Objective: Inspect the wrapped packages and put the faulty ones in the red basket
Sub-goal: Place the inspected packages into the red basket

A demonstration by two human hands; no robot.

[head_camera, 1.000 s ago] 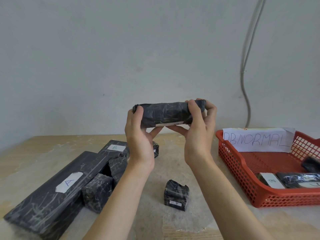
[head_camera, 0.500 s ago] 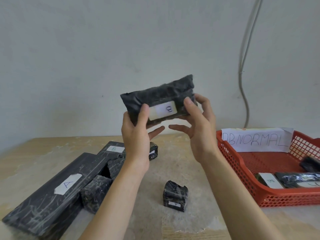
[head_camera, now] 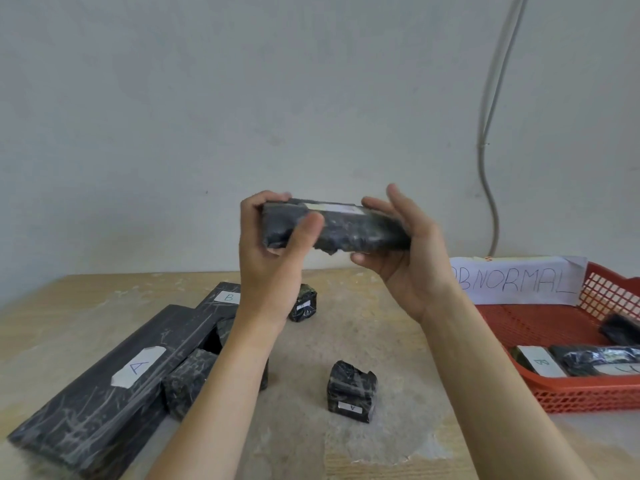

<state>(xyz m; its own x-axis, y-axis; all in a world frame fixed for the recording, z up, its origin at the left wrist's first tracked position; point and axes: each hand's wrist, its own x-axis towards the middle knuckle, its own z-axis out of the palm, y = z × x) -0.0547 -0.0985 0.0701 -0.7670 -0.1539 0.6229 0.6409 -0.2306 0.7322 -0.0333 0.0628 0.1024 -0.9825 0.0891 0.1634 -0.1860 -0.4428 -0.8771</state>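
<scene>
Above the table I hold a black wrapped package (head_camera: 349,230) level between both hands, its white label turned up along the top edge. My left hand (head_camera: 273,251) grips its left end, thumb across the front and fingers behind. My right hand (head_camera: 405,251) cups its right end, fingers curled under and over it. The red basket (head_camera: 588,393) with an "ABNORMAL" paper sign (head_camera: 516,285) stands at the right and holds several wrapped packages (head_camera: 588,358).
On the table lie a long black package labelled A (head_camera: 104,386), a second long one labelled B (head_camera: 221,299), a small block (head_camera: 190,379) beside them, a small package (head_camera: 304,303) behind my left wrist and another (head_camera: 351,393) front centre. A grey cable (head_camera: 485,174) hangs on the wall.
The held package has been turned from label facing me to label on top and lowered a little. My right hand has closed round its right end.
</scene>
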